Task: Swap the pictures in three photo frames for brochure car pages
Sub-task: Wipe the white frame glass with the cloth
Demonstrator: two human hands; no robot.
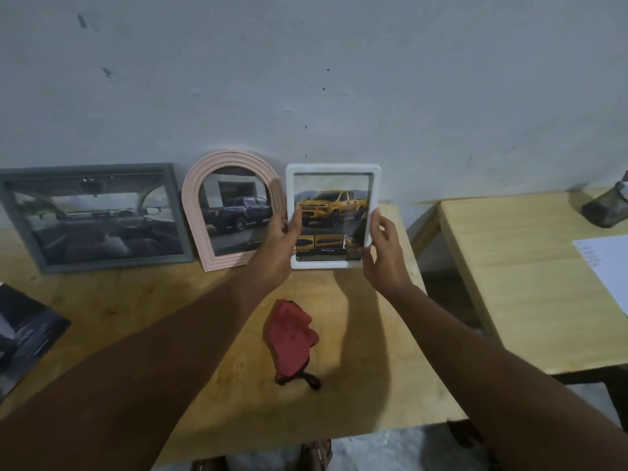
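Three frames lean upright against the wall at the back of the wooden table (170, 300). A white rectangular frame (333, 169) shows a yellow pickup page. My left hand (278, 246) grips its left edge and my right hand (384, 253) grips its right edge. To its left stands a pink arched frame (231, 158) with a dark pickup page. Further left a grey rectangular frame (91, 168) holds a car interior page. A dark brochure (23, 331) lies at the table's left edge.
A red cloth (292, 338) lies on the table in front of the white frame, over a dark handle. A second wooden table (530, 283) stands to the right across a gap, with a white paper (608, 263) and a dark holder (608, 205).
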